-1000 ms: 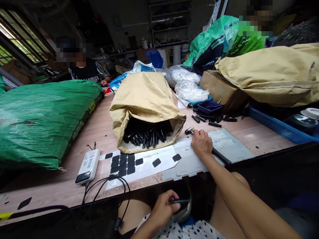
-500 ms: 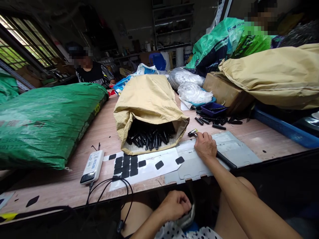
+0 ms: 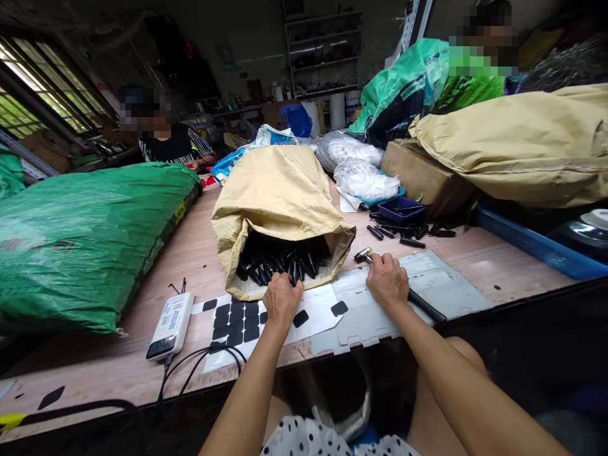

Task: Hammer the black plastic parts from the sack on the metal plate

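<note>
My left hand (image 3: pixel 283 299) is at the mouth of a tan woven sack (image 3: pixel 280 183) lying on its side. Its thumb and fingers close round one of the black tapered handle-like pieces (image 3: pixel 295 272) heaped in the opening. On the grey sheet at the table's front, my right hand (image 3: pixel 388 278) is wrapped round a hammer (image 3: pixel 427 306). The hammer's metal head points left past the knuckles, and its black grip extends to the lower right. Black rounded-square stickers (image 3: pixel 236 322) lie in rows on white paper beneath my left wrist.
A white power bank (image 3: pixel 171 326) with black cables is at the left, beside a big green sack (image 3: pixel 90 240). Loose black pieces (image 3: pixel 412 242) lie by a purple tray (image 3: pixel 401 210). A blue tray (image 3: pixel 532 240) stands at right. Another person (image 3: pixel 173 145) sits across the table.
My left hand has risen from my lap to the sack's mouth and closed on a black piece there. My right hand stays on the hammer. The view has shifted slightly.
</note>
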The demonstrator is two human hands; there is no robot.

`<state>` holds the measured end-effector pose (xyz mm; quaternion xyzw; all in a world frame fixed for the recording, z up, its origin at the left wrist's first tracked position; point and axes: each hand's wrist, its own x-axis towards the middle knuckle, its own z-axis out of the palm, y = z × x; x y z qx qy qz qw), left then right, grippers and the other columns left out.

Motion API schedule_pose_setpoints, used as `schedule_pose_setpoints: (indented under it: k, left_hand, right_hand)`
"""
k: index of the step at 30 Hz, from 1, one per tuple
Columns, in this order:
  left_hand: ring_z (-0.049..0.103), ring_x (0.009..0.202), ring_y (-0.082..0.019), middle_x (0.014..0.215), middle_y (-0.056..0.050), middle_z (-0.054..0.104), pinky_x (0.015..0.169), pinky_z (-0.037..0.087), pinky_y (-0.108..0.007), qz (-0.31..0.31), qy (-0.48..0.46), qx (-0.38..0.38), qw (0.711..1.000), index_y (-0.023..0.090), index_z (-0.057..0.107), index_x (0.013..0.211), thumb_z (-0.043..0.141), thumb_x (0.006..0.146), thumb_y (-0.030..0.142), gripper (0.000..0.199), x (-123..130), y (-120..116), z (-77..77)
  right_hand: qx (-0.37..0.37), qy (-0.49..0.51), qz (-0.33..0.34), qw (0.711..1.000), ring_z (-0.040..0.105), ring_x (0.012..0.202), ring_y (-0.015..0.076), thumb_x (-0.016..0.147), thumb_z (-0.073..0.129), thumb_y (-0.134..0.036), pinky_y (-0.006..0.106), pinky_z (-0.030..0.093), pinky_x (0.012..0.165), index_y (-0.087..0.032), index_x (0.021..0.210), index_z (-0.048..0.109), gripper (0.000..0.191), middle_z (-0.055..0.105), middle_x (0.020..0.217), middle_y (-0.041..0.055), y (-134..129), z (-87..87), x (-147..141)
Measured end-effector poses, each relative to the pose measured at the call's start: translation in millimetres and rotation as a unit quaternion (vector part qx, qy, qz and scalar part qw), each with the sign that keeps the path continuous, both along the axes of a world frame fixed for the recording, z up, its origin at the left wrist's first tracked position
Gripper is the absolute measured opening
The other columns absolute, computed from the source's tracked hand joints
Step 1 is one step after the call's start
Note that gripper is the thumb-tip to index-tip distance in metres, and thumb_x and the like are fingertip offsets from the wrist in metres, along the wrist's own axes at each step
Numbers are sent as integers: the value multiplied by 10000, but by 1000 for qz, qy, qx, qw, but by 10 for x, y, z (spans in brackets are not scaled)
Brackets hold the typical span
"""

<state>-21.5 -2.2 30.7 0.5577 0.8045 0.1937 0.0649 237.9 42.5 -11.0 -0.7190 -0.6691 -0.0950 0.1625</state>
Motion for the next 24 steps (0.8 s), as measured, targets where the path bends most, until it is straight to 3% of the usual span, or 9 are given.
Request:
schedule_pose_setpoints:
  k: [3, 5, 7, 10, 12, 20, 24]
  left_hand:
    - [645, 831, -248, 958, -70, 669, 698, 451, -332, 17, -22, 34, 999, 214, 736, 901, 669, 812, 360, 183, -28, -104, 41]
    - [624, 781, -207, 861, -35, 633, 710, 455, -311, -10, -61, 76, 995, 214, 730, 896, 679, 797, 312, 148, -47, -213, 58]
    - [595, 743, -173, 803, -6, 589, 711, 455, -288, -87, -104, 94, 986, 216, 723, 908, 680, 789, 267, 137, -38, -324, 39]
    - [579, 757, -157, 821, 4, 585, 720, 455, -275, -218, -158, 46, 962, 225, 714, 914, 664, 777, 200, 148, 38, -433, -56]
    - [593, 813, -164, 871, 0, 611, 763, 467, -283, -257, -197, 19, 946, 224, 706, 917, 663, 761, 167, 172, 99, -455, -136]
    - [586, 908, -202, 907, -13, 665, 825, 451, -321, -246, -210, 54, 945, 230, 715, 921, 748, 790, 267, 139, 174, -456, -275]
    - [585, 905, -200, 907, -9, 669, 828, 456, -321, -241, -217, 44, 945, 236, 719, 916, 749, 781, 245, 139, 176, -459, -265]
  right_hand:
    - [0, 0, -1, 1000, 513, 965, 242, 992, 445, -250, 338, 307, 709, -195, 1200, 628, 282, 591, 1043, 112, 0, -1, -1]
    - [3, -2, 0, 1000, 515, 961, 242, 994, 441, -250, 340, 306, 709, -195, 1192, 629, 279, 590, 1036, 110, 2, -10, 1]
    - [7, -3, 1, 1000, 514, 962, 241, 994, 437, -247, 338, 305, 711, -192, 1193, 629, 282, 589, 1034, 112, 4, -19, 5]
    - [9, 1, 1, 1000, 512, 963, 239, 991, 441, -246, 333, 305, 714, -191, 1204, 629, 290, 589, 1036, 115, 5, -19, 9]
    - [5, 4, 1, 1000, 511, 963, 238, 990, 447, -251, 332, 306, 713, -193, 1205, 633, 291, 591, 1038, 115, 1, -9, 8]
    - [-9, 15, 3, 1000, 521, 973, 239, 996, 454, -258, 332, 315, 719, -195, 1218, 651, 304, 604, 1055, 113, 18, 9, 18]
    - [-19, 103, 6, 995, 545, 949, 221, 973, 489, -237, 318, 345, 741, -212, 1231, 668, 315, 635, 1063, 101, -16, 103, 116]
